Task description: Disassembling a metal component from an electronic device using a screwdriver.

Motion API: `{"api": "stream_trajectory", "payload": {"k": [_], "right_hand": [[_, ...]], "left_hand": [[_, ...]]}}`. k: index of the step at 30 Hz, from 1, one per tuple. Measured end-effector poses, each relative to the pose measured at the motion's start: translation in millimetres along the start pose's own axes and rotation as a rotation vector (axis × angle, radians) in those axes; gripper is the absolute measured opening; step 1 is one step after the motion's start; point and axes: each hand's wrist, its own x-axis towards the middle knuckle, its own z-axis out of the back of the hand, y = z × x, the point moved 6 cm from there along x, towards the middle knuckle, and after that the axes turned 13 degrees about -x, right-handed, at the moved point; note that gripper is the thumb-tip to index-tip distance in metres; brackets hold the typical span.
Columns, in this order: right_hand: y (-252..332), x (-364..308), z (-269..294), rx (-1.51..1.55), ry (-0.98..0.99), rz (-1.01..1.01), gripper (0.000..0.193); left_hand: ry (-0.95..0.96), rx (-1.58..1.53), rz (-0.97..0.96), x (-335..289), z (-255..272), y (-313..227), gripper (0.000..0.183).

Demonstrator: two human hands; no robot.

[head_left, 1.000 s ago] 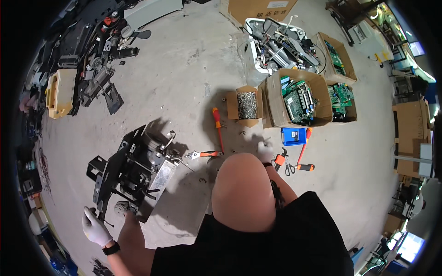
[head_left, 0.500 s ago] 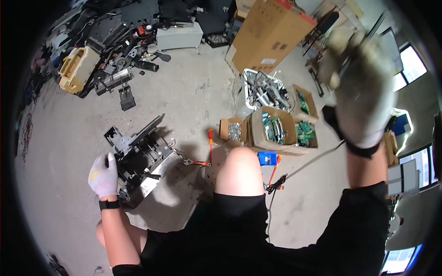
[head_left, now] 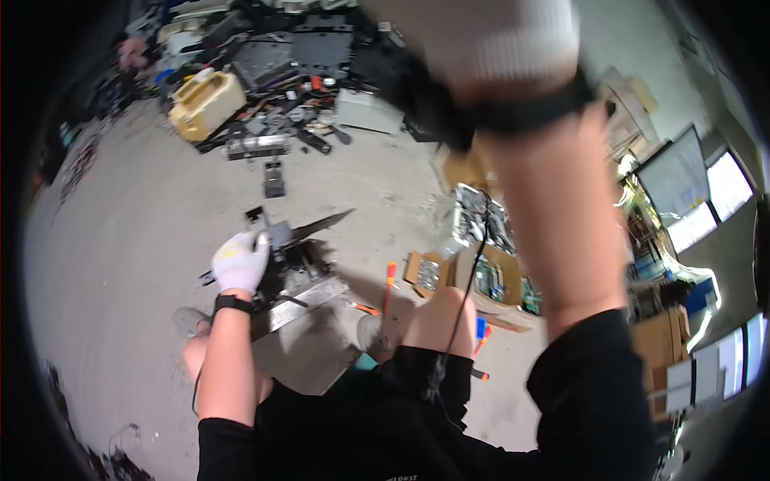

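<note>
On the floor before me sits a black and metal machine assembly (head_left: 301,268), with a thin dark plate sticking up and a pale metal strip along its near side. My left hand (head_left: 241,260), in a white glove, is closed around its left end, the thumb showing and the other fingers partly hidden. High at the upper right, my right hand (head_left: 513,40) is raised close to the camera, gloved and smeared by motion. Its fingers run out of view, so what they hold cannot be seen. A black band is around that wrist.
An orange-handled screwdriver (head_left: 390,280) lies right of the assembly, near orange-handled pliers (head_left: 366,309). Beyond are a small box of screws (head_left: 427,272), a carton of green circuit boards (head_left: 489,280) and a white bin of metal parts (head_left: 477,216). A cream plastic casing (head_left: 207,104) lies by the scrap pile.
My right hand, which held a dark rod-like tool at the right, has swung up and inward until its fingers left view. The view has shifted; my left hand stays on the assembly.
</note>
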Motion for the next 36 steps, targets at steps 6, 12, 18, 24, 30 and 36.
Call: {"api": "stream_trajectory", "payload": {"k": [6, 12, 18, 24, 30, 36], "right_hand": [[-39.6, -290.6, -152.9, 0.576, -0.731, -0.971, 0.03], [-137.6, -470.9, -324.4, 0.75, -0.517, -1.422, 0.029], [-220.4, -530.3, -355.7, -0.447, 0.181, -1.229, 0.025], [-253.3, -539.2, -393.2, -0.122, -0.175, -1.478, 0.021], [-277.5, -545.1, -402.5, -0.114, -0.311, -1.579, 0.024], [-300.8, -534.6, -423.0, -0.253, 0.22, -1.788, 0.027]], "left_hand": [[0.07, -0.016, -0.08, 11.7, -13.1, -28.0, 0.034], [0.059, 0.032, -0.057, 4.4, -7.7, -24.1, 0.031], [0.102, -0.051, -0.035, 22.0, -26.2, -50.3, 0.029], [0.062, -0.077, -0.088, 16.1, -17.0, -32.7, 0.026], [0.055, -0.146, -0.119, 18.4, -23.8, -33.3, 0.022], [0.044, -0.179, -0.087, 16.0, -11.4, -25.0, 0.022]]}}
